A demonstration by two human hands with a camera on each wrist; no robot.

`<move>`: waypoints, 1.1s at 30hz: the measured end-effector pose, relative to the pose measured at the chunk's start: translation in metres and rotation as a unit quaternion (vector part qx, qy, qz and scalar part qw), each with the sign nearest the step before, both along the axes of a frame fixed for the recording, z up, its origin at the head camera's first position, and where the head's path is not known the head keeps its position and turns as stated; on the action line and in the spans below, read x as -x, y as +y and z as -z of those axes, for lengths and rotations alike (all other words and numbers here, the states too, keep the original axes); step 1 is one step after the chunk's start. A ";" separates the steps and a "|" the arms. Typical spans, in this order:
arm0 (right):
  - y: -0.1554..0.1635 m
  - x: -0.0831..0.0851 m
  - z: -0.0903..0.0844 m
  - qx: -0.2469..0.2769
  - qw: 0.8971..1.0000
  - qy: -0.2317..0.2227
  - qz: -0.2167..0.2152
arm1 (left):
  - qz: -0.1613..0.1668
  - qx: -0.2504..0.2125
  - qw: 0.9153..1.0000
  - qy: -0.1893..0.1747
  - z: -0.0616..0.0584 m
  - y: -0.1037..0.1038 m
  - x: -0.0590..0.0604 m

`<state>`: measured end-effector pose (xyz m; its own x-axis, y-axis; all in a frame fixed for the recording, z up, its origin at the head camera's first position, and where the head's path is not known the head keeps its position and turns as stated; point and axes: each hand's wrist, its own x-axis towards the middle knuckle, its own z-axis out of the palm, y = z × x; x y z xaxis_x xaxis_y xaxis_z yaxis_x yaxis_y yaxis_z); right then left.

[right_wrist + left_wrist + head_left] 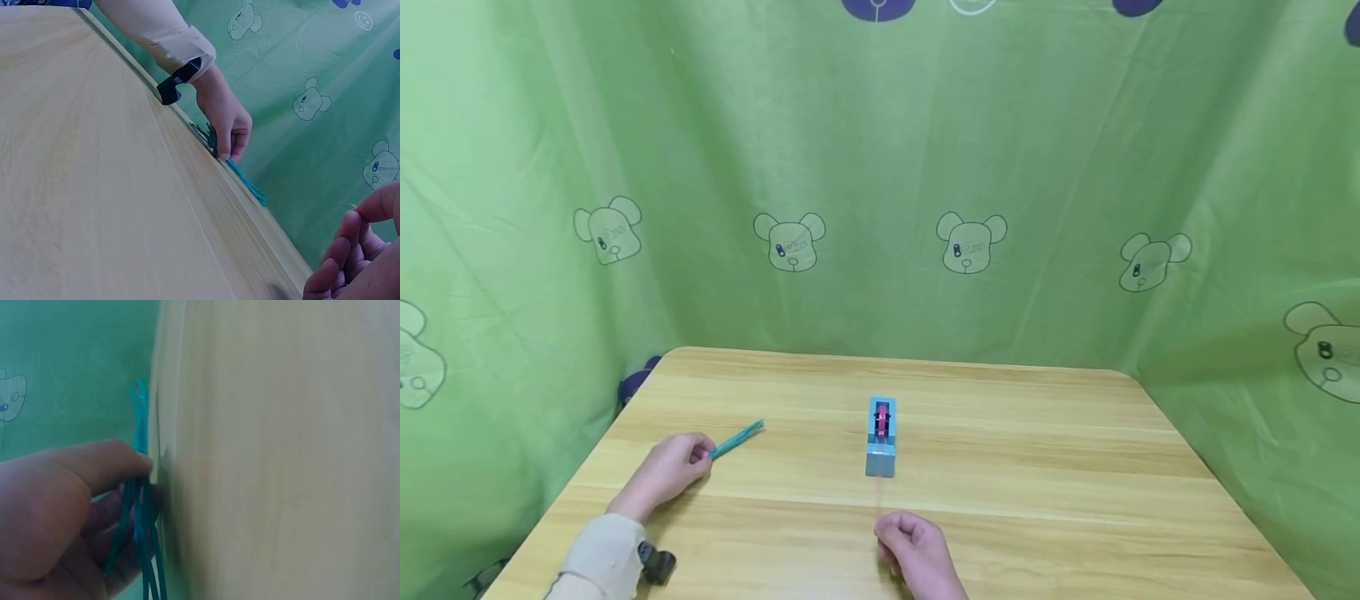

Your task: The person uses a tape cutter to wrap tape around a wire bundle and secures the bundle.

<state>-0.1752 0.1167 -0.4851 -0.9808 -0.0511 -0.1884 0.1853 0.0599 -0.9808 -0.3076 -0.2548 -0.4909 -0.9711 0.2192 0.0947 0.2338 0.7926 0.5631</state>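
Inside the blue dispenser (872,463) sits a pink roll (882,421); the right hand (917,550) pinches tape (879,497), the left hand (673,467) teal strands (737,440).

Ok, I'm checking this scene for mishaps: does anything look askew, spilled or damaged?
Nothing stands out. The blue tape dispenser stands on the table, its strip of tape drawn out to the right hand. The left hand pinches a bundle of teal strands, only slightly splayed at its ends.
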 end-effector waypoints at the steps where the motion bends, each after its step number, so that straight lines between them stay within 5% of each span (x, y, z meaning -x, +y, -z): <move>1: 0.000 0.000 0.000 0.000 1.000 0.000 0.000 | -0.002 -0.002 1.000 0.003 0.000 0.000 0.000; 16: 0.000 -0.001 0.000 -0.005 1.000 0.001 0.000 | 0.006 -0.047 0.999 0.011 0.004 -0.009 -0.003; 33: -0.002 0.000 0.001 0.000 1.000 0.015 0.002 | -0.066 -0.070 0.995 0.011 -0.002 -0.010 -0.012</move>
